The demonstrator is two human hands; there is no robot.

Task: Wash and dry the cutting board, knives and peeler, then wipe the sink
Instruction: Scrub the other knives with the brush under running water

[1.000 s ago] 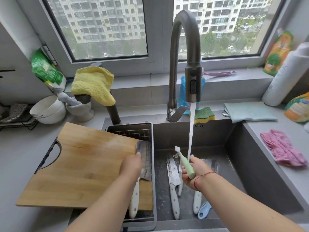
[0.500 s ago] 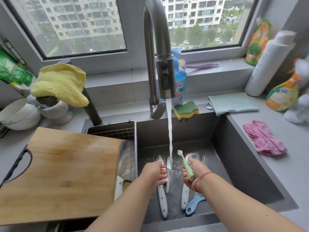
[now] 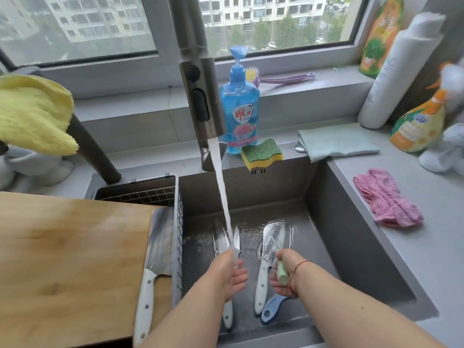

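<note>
Tap water runs from the faucet (image 3: 200, 96) onto my left hand (image 3: 229, 275) in the sink (image 3: 351, 247). Its fingers curl round the handle of a small knife (image 3: 236, 241). A longer white-handled knife (image 3: 227, 316) lies beneath it. My right hand (image 3: 288, 277) grips a green-handled brush (image 3: 282, 272), its head turned down and hidden. Beside that hand, on the sink floor, lie a broad white-handled knife (image 3: 272, 237) and a blue peeler (image 3: 272, 307). The wooden cutting board (image 3: 75, 259) rests over the sink's left side with a cleaver (image 3: 158, 247) at its right edge.
A wire drain basket (image 3: 140, 194) sits under the board. Blue dish soap (image 3: 238, 109) and a sponge (image 3: 261, 153) stand behind the sink. A pale green cloth (image 3: 336, 140) and a pink cloth (image 3: 386, 199) lie on the right counter. A yellow cloth (image 3: 32, 114) hangs at left.
My left hand left the cleaver on the board, moved right into the sink and under the stream, and closed on the small knife. My right hand turned the brush head downward.
</note>
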